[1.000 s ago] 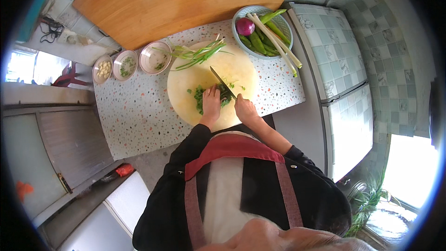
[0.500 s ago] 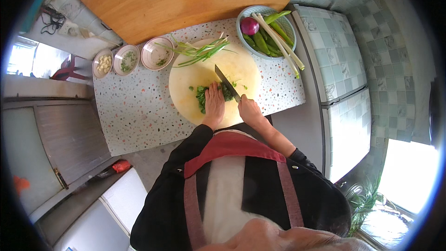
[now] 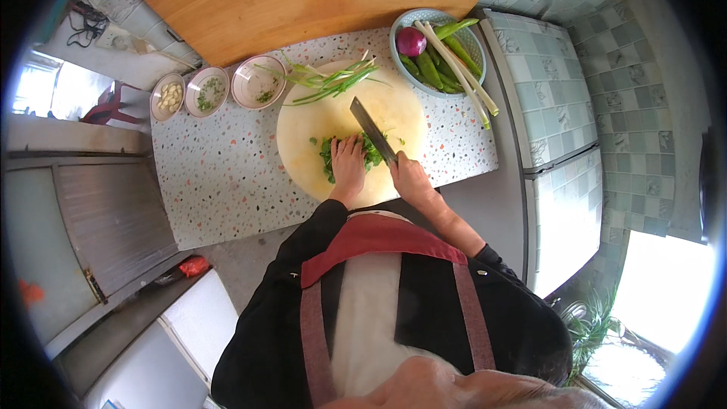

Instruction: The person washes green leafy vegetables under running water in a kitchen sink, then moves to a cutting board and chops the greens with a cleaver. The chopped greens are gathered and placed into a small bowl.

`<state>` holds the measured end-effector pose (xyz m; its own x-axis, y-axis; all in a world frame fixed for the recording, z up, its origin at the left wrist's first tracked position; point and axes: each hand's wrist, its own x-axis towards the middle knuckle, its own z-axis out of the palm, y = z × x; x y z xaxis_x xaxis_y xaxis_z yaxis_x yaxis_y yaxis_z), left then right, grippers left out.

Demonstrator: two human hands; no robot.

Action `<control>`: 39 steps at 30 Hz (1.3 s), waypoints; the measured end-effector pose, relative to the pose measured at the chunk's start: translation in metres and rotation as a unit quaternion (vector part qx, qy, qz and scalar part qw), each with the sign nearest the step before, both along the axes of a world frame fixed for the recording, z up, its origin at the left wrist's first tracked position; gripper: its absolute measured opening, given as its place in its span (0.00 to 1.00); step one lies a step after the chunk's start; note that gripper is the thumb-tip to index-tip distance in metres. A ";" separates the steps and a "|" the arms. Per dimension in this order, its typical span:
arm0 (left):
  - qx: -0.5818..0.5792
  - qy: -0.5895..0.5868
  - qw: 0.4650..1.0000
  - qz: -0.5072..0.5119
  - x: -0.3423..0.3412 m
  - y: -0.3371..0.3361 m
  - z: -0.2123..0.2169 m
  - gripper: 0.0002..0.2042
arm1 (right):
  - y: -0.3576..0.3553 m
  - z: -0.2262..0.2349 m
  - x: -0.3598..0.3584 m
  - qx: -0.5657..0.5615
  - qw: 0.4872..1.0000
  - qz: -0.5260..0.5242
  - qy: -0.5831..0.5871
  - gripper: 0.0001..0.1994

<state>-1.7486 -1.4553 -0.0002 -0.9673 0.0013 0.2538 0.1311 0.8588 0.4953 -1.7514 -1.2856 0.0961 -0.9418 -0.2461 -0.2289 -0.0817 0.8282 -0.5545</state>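
Note:
My left hand (image 3: 349, 170) presses down with fingers together on a small heap of chopped leafy greens (image 3: 327, 154), which shows on both sides of the fingers. In my right hand (image 3: 413, 179) is the handle of a kitchen knife (image 3: 369, 126). Its long dark blade points away and to the left, just right of my left fingertips and beside the greens. Both hands work over a round, pale cutting board (image 3: 303, 117). At the board's far edge lies a loose bunch of scallions (image 3: 333, 83). A few leaf bits are scattered near the blade.
Left of the board stand three bowls: one with peeled garlic cloves (image 3: 170, 97), one with chopped greens (image 3: 208, 94), and one bowl (image 3: 250, 76) with few green bits. A blue basket (image 3: 396, 30) behind right holds a purple onion (image 3: 410, 42), green peppers (image 3: 428, 70) and long white-stemmed stalks (image 3: 463, 79).
The knife blade has tilted and shows more of its broad side, a little farther from my left fingers. My left hand stays on the greens.

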 end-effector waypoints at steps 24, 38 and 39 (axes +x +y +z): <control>0.035 0.045 0.996 -0.063 -0.003 -0.015 0.002 0.09 | -0.008 -0.057 -0.026 -0.064 0.997 0.011 0.045 0.10; 0.073 0.048 0.995 -0.039 -0.001 -0.020 0.006 0.08 | -0.015 -0.052 -0.005 -0.018 1.000 0.010 0.019 0.10; 0.077 0.061 0.994 -0.037 -0.001 -0.021 0.007 0.08 | -0.013 -0.048 -0.011 -0.037 0.999 0.012 0.023 0.10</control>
<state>-1.7500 -1.4767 0.0065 -0.9277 0.0235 0.3727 0.2588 0.7600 0.5962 -1.7624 -1.2983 0.0477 -0.9444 -0.2841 -0.1656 -0.1283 0.7821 -0.6098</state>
